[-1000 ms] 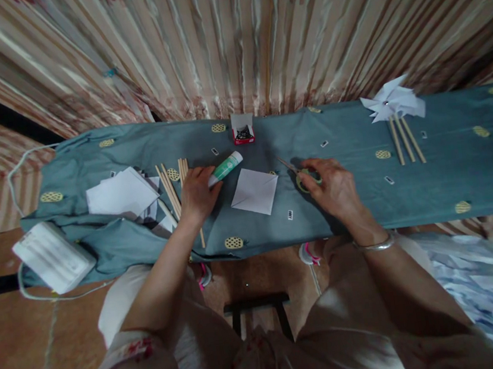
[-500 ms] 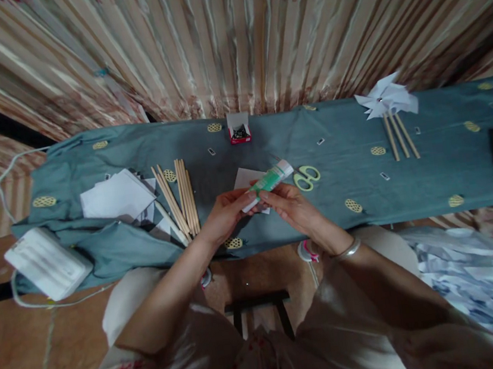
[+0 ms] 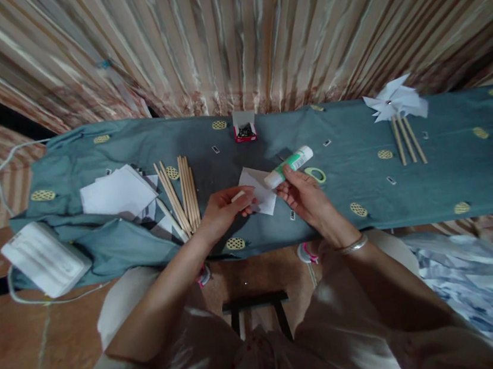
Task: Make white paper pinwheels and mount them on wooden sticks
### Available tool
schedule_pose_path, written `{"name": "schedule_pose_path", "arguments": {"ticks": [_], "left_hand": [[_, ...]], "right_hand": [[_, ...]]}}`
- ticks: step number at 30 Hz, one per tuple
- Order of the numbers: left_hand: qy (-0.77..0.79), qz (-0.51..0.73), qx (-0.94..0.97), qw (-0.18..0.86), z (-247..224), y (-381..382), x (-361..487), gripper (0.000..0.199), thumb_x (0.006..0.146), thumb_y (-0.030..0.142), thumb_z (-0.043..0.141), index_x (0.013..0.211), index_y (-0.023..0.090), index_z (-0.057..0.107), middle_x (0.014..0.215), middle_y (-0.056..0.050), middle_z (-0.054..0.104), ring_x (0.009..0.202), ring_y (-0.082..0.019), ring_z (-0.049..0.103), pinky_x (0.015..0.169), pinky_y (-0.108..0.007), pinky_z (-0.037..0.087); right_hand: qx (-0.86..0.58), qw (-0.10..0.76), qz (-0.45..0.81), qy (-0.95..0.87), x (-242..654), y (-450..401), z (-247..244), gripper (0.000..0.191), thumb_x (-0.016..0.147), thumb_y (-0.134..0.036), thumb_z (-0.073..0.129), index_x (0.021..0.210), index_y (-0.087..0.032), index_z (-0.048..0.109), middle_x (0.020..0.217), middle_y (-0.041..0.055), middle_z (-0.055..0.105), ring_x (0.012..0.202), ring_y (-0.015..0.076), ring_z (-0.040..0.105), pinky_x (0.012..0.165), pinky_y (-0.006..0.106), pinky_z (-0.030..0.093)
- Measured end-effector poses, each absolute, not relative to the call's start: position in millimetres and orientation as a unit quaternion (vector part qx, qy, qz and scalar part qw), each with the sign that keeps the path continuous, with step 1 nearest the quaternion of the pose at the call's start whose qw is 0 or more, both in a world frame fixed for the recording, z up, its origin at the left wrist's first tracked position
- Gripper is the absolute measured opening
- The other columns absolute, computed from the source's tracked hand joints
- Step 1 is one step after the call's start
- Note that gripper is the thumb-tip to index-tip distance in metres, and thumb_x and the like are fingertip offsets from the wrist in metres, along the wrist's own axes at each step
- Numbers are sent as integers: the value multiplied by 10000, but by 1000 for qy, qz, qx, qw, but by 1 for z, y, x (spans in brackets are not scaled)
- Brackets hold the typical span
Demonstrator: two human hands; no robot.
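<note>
Green-and-white glue stick [image 3: 299,159] was gripped round its barrel by the right hand [image 3: 311,198], above the desk [image 3: 377,192], midway between back and front edges. Left hand [image 3: 220,211] pinched a small pale piece [image 3: 238,196], maybe its cap, by the white paper [image 3: 261,187]. From my remote feed, I judged the stick light, stiff, slightly slippery, best held mid-barrel; paper looked thin, easily creased, best taken by a corner.

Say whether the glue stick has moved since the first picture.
Yes, rightward: the glue stick was left of the box and is now right of it.
</note>
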State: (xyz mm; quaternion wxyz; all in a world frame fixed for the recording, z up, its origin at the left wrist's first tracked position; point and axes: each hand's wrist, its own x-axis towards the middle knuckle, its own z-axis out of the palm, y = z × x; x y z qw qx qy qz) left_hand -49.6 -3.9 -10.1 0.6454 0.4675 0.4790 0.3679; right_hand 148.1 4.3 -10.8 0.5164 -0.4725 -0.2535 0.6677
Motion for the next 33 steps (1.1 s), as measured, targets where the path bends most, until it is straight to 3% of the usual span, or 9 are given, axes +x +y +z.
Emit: {"name": "schedule_pose_path", "arguments": {"ticks": [1,4,8,15,20,25,28,33], "left_hand": [[508,372,527,571,-11,0,-56,493,760,521,729,1064,133,746,835,-67,731,648,-141,590,658,-286,489],[547,319,703,324,-16,14,-76,399,842,376,635,1183,179,705,1137,-92,716,966,-231,651,895,-383,514],[537,254,784,179,-25,29,-90,401,878,251,536,1248,171,665,1256,-107,674,1153,-280,599,1038,-476,467],[516,229,815,130,-33,33,-89,398,916,243,513,1277,130,633,1332,-161,629,1219,-323,558,1040,-542,471],[478,277,830,81,-26,24,-84,339,969,277,501,1284,207,603,1440,-120,563,1442,-307,386,1172,-595,320],[387,267,874,121,-28,2,-65,325,990,237,477,1285,209,611,1397,-123,602,1412,-279,441,1198,-573,308],[372,228,890,133,-34,-8,-54,393,994,360,504,1330,176,593,1467,-176,526,1458,-322,373,1198,-586,296],[387,179,890,160,-43,-15,-47,533,951,495,554,1427,259,520,1599,-161,357,1511,-380,244,1189,-641,240]], "right_hand": [[-475,515,670,-247,150,6,-11,397,628,-546,872,732,-212,684,622,-46,670,565,76,607,553,200,513],[-475,499,687,-231,153,7,-10,404,691,-577,821,769,-206,683,622,-35,687,554,74,616,544,192,513],[-462,470,723,-208,154,9,-8,415,716,-592,794,778,-197,684,674,-10,730,542,71,614,520,183,501],[-447,450,736,-239,159,13,-12,398,723,-604,778,810,-230,675,750,-17,754,594,92,641,578,216,538],[-478,451,704,-270,160,13,-16,401,694,-597,796,818,-231,691,777,17,758,633,121,655,621,261,561],[-507,467,666,-286,158,13,-18,365,617,-508,871,746,-218,691,660,-16,693,556,100,609,581,250,540],[-538,465,616,-340,157,15,-18,319,642,-473,857,711,-215,684,629,-17,660,541,108,585,565,268,515],[-551,452,513,-478,156,19,-12,277,714,-474,800,748,-242,652,720,-11,666,673,148,625,704,322,521]]}}
